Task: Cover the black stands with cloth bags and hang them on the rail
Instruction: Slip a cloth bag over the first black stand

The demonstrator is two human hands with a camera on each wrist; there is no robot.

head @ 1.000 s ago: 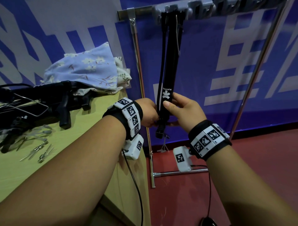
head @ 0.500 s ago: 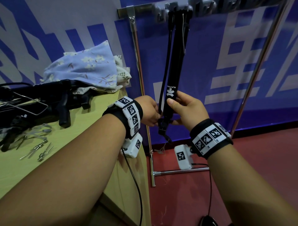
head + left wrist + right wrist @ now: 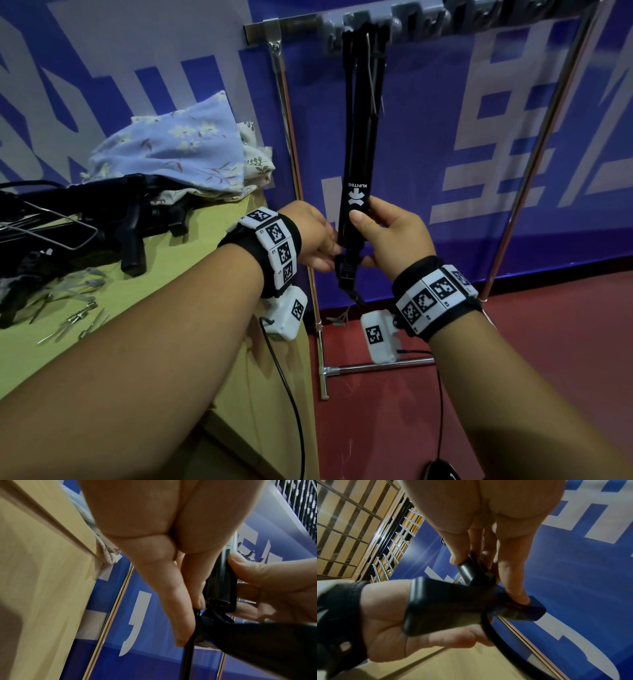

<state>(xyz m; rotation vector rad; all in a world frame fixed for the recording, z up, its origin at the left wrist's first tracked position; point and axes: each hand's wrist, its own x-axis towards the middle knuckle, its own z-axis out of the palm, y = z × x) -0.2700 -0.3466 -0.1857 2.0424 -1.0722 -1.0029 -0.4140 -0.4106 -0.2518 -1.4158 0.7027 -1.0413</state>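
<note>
So we've got both hands on the bottom end of a folded black stand (image 3: pixel 358 164), which hangs upright with its top up at the hooks on the rail (image 3: pixel 428 20). Our right hand (image 3: pixel 394 236) wraps the tube with the thumb just below the white logo, probably to stop it swinging, while our left hand (image 3: pixel 317 240) pinches the clamp block and thin strap at the foot from the other side. Odd bit: this one is bare, no cloth bag on it. The floral cloth bags (image 3: pixel 171 150) sit in a heap on the table (image 3: pixel 191 260) over more black stands (image 3: pixel 102 212), so we'd guess bagging comes next.
</note>
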